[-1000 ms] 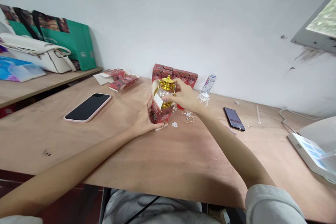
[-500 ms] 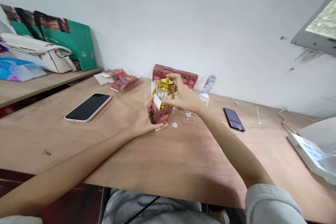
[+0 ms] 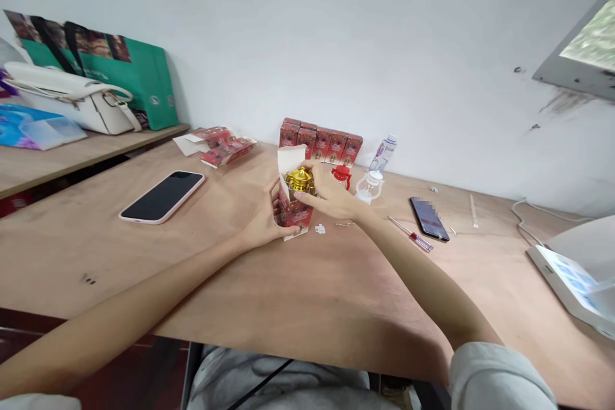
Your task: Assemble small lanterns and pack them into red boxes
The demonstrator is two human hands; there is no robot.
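We note the gold lantern [image 3: 300,179] has sunk deeper, its lower body now hidden inside the red carton [image 3: 300,219]. Our left hand [image 3: 266,218] clasps the carton; our right hand [image 3: 331,193] pinches the lantern.

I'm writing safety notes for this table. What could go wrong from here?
The raised flap could catch on the gold lantern, which sits partly inside the box, held by the right hand. The left hand might crease the box by squeezing too hard. The right forearm, close to the screwdriver, could knock it.
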